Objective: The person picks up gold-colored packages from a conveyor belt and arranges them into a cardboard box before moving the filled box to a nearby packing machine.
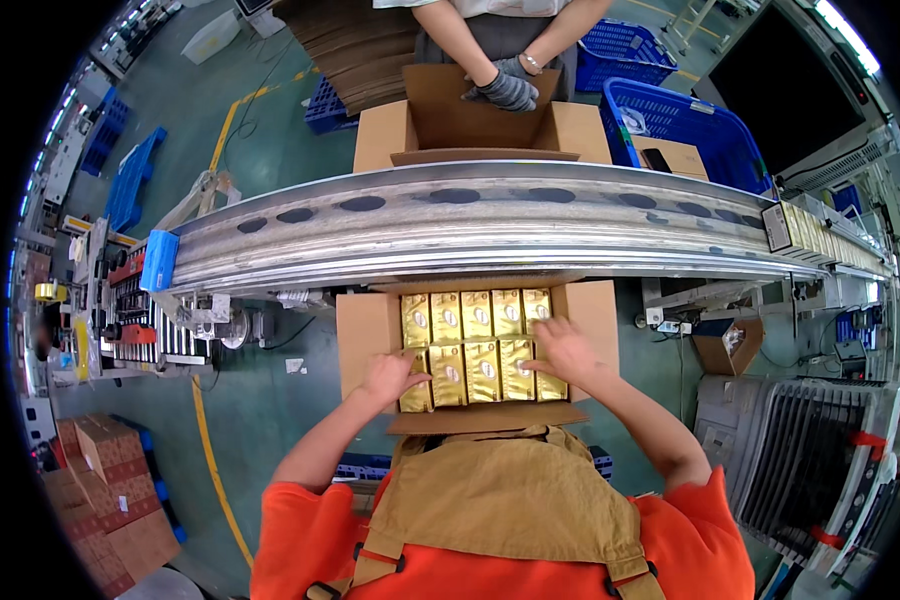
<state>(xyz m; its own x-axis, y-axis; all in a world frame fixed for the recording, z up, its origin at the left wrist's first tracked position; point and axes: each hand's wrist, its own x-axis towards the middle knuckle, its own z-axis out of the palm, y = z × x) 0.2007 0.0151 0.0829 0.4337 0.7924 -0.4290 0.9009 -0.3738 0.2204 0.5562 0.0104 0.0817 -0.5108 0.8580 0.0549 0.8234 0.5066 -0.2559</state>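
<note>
An open cardboard carton (592, 340) stands in front of me, its flaps folded outward. Inside, gold boxes (483, 372) with pale oval marks stand in two rows, several to a row. My left hand (386, 379) rests at the left end of the near row, thumb and fingers apart on the gold boxes. On the right end, my right hand (566, 350) lies over both rows with its fingers spread and its thumb pointing inward. Neither hand is visibly wrapped round a single box, and some fingertips are hard to make out.
A metal conveyor (450, 225) crosses beyond my carton, with a row of boxes (820, 238) at its right end and a blue block (159, 260) at its left. Across it, a co-worker's gloved hands (510, 88) hang over another open carton (382, 138). Blue crates (685, 105) stand behind.
</note>
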